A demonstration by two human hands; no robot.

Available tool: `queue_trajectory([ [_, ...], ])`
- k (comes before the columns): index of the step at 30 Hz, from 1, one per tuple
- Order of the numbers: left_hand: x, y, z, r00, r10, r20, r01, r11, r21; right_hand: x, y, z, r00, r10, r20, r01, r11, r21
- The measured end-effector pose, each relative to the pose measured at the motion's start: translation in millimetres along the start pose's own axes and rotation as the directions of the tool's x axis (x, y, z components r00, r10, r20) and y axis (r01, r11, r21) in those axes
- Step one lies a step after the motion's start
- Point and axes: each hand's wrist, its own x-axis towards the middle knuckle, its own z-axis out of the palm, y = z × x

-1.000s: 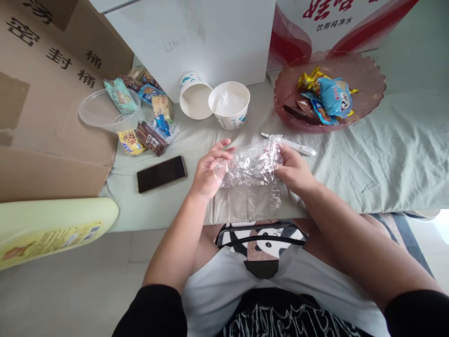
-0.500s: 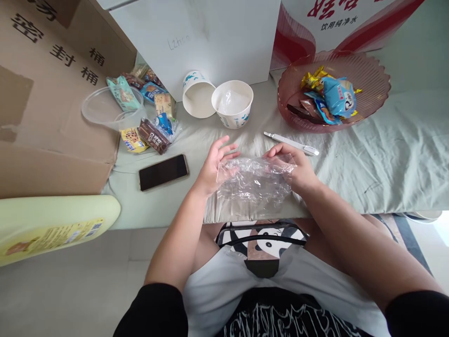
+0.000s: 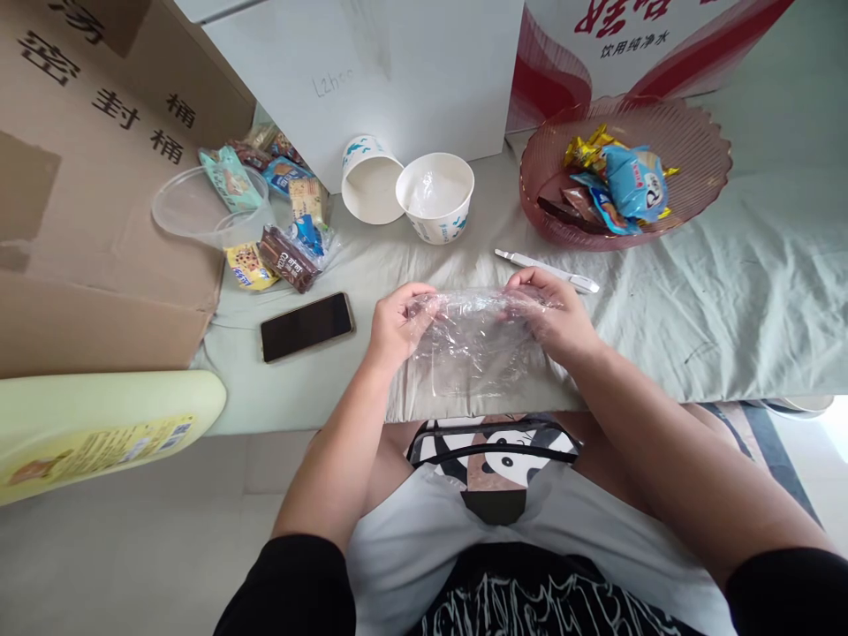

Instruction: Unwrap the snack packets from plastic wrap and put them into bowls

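Observation:
A clear, crinkled plastic bag [image 3: 480,344] is stretched between my two hands above the front edge of the cloth. My left hand [image 3: 401,327] pinches its left upper corner, fingers closed. On the other side my right hand [image 3: 553,314] grips the right upper part, some fingertips showing through the film. Just beyond the right hand lies a white utility knife [image 3: 547,270]. Further back stands an upright paper bowl [image 3: 435,199] with clear plastic in it, and a second paper bowl [image 3: 372,181] lies tipped on its side, opening toward me.
To the left are a phone [image 3: 308,327], several wrapped snacks [image 3: 288,258], a clear plastic tub [image 3: 192,208] and a cardboard box [image 3: 99,291]. A pink ribbed bowl [image 3: 702,168] of packaged snacks sits at the back right. White boxes [image 3: 424,79] stand behind, and a pale green container [image 3: 112,397] juts in at left.
My left hand's fingers, spread half a second ago, have closed on the bag's edge. The bag now hangs straighter between both hands. The right hand keeps its grip.

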Motion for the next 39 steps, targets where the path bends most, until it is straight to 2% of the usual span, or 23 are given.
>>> queue_trajectory([
  [3,0.1,-1.4,-3.1,1.000,0.001,-0.019,0.001,0.998,0.067,-0.9,0.2,1.0,1.000,-0.002,-0.011,0.002,1.000,0.017],
  [5,-1.1,-0.7,-4.7,0.999,-0.003,0.042,0.000,0.998,0.064,-1.5,1.3,1.1,1.000,0.004,-0.024,-0.004,0.999,0.034],
  [8,-3.0,3.2,-4.6,0.992,-0.011,0.128,0.017,0.999,-0.042,-1.8,3.5,0.4,0.999,0.011,-0.039,-0.008,0.996,0.084],
  [12,-1.9,11.3,-2.7,0.997,-0.015,0.077,0.028,0.985,-0.171,-2.5,4.2,-0.7,0.999,-0.008,-0.035,0.013,0.992,0.125],
  [16,1.4,17.7,-2.7,0.988,-0.151,0.045,0.157,0.938,-0.308,-2.3,2.6,-0.3,1.000,-0.015,-0.025,0.020,0.978,0.206],
  [20,3.9,21.0,-2.1,0.973,-0.231,-0.017,0.209,0.907,-0.365,1.3,5.0,-1.2,0.999,-0.011,-0.040,0.020,0.975,0.223],
  [25,6.0,22.7,-2.8,0.957,-0.288,0.025,0.271,0.860,-0.433,5.3,7.8,-5.7,0.997,0.049,-0.051,-0.037,0.975,0.219],
  [28,5.8,23.0,-3.5,0.960,-0.277,0.047,0.266,0.839,-0.475,4.2,6.1,-5.8,0.999,0.050,-0.008,-0.046,0.969,0.241],
  [33,3.4,22.3,-2.4,0.961,-0.256,0.108,0.278,0.869,-0.410,0.7,7.0,-0.8,0.997,0.061,0.043,-0.068,0.976,0.207],
  [36,3.5,20.3,-4.2,0.964,-0.248,0.099,0.267,0.872,-0.410,0.9,11.0,0.1,0.997,0.057,0.044,-0.064,0.981,0.182],
  [39,4.7,17.7,-7.6,0.967,-0.235,0.095,0.253,0.863,-0.438,1.1,13.1,-0.9,1.000,0.007,0.008,-0.008,0.991,0.135],
])
